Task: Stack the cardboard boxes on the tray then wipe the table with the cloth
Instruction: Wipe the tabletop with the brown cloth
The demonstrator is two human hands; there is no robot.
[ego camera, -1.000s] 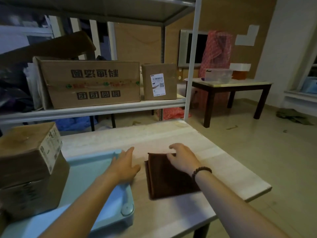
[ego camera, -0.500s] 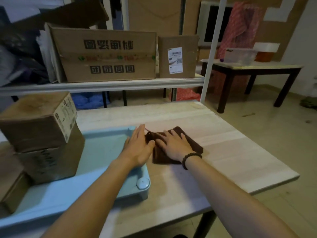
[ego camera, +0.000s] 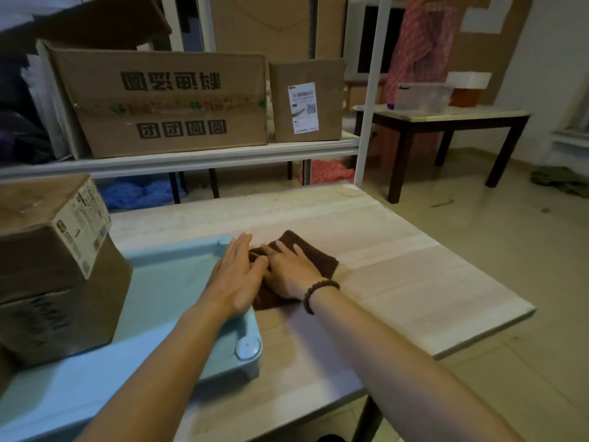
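Observation:
Two cardboard boxes are stacked on the light blue tray [ego camera: 165, 282] at the left: the upper box [ego camera: 47, 224] with a white label sits on the lower box [ego camera: 63, 314]. A dark brown cloth [ego camera: 314, 261] lies on the pale wooden table [ego camera: 398, 282], just right of the tray's edge. My right hand [ego camera: 288, 272] presses flat on the cloth, fingers straight. My left hand [ego camera: 237, 277] rests flat on the tray's right rim, its fingers touching the cloth's left edge.
A metal shelf [ego camera: 191, 157] behind the table carries a large printed carton [ego camera: 165, 100] and a smaller labelled carton [ego camera: 306, 100]. A white shelf post [ego camera: 366, 122] rises at the table's far corner. A dark-legged side table [ego camera: 446, 122] stands at the right on the tiled floor.
My right hand has slid the cloth away from me and leftward to the tray's edge. My left hand has moved forward along the tray rim until it touches the cloth.

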